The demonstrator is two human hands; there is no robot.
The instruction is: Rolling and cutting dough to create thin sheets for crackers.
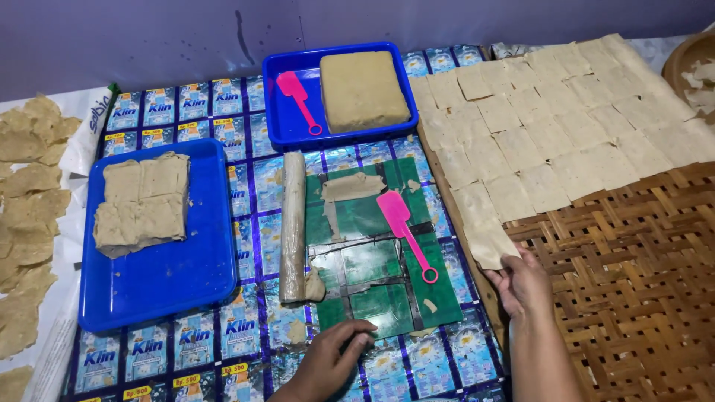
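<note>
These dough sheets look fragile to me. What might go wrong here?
The right hand holds a thin sheet by one end at the woven tray's edge; it may tear or overlap its neighbours. The left hand presses the green mat, where leftover scraps might stick.

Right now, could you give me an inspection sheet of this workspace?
Surface: green board on shiny printed sheeting.
Job's things: dough square at woven tray edge; rows of squares laid there.
Clutter: rolling pin, pink scrapers, blue trays holding dough blocks, dough scraps.
Fingers: right hand touches the dough square; left hand rests on the board edge, empty.
Cables: nothing seen.
Surroundings: purple wall; dried pieces at left.
</note>
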